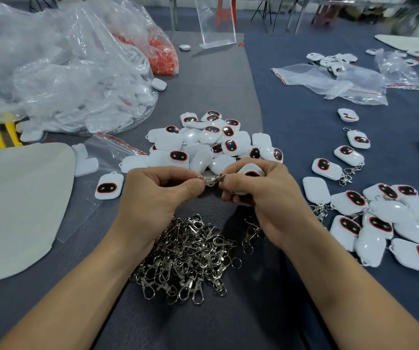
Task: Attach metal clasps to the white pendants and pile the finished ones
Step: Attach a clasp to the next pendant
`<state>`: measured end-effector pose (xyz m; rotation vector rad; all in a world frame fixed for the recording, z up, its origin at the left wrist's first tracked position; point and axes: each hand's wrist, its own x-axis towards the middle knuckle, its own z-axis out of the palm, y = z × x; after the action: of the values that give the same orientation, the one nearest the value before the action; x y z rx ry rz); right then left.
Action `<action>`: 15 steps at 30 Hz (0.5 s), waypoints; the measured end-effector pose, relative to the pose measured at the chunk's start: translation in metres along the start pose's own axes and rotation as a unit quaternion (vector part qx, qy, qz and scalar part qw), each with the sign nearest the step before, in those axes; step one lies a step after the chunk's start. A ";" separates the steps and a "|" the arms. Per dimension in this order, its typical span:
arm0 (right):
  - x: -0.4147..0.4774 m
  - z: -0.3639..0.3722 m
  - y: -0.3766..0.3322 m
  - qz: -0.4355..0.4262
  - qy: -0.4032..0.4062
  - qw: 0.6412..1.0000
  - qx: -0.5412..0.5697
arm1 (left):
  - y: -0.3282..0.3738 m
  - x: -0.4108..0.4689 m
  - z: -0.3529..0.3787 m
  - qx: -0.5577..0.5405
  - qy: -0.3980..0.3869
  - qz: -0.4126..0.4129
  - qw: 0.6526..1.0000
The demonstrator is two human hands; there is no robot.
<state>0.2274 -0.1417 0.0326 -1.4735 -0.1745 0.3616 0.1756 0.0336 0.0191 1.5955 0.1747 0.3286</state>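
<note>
Head view: above the counter (pixel 228 79), the left hand (pixel 158 190) pinches a clasp (pixel 214 178) in its fingers; the right hand (pixel 261 195) grips a pendant (pixel 250 171). The pendant looks light, hard and slick, so hold its edges; the clasp is small and stiff, best pinched at its body.

No readable text, label, brand or number can be made out anywhere. Only dark, red-rimmed ovals are seen on the white pendants (pixel 211 140).
</note>
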 end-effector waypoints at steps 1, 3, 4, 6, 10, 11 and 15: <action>0.001 0.000 0.002 -0.011 0.016 0.999 -0.044 | 0.000 0.000 0.000 -0.002 0.012 0.007 1.000; 0.001 0.001 0.006 -0.039 0.068 0.987 -0.143 | 0.001 0.001 -0.001 0.009 0.029 0.024 0.999; 0.001 0.002 0.007 -0.058 0.090 0.978 -0.179 | 0.000 0.001 -0.001 0.034 0.035 0.040 0.998; 0.000 0.004 0.007 -0.102 0.104 0.970 -0.193 | -0.001 0.000 -0.001 0.126 0.040 0.088 0.987; -0.004 0.008 0.007 -0.168 0.071 0.953 -0.243 | 0.000 -0.008 0.003 0.276 0.014 0.163 0.947; -0.006 0.009 0.007 -0.168 0.067 0.948 -0.263 | -0.001 -0.010 0.004 0.292 0.010 0.169 0.941; -0.006 0.009 0.008 -0.164 0.073 0.937 -0.299 | 0.000 -0.011 0.004 0.276 0.012 0.176 0.945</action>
<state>0.2175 -0.1354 0.0265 -2.0221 -0.4335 -0.0897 0.1661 0.0265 0.0180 2.1862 -0.0069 0.6141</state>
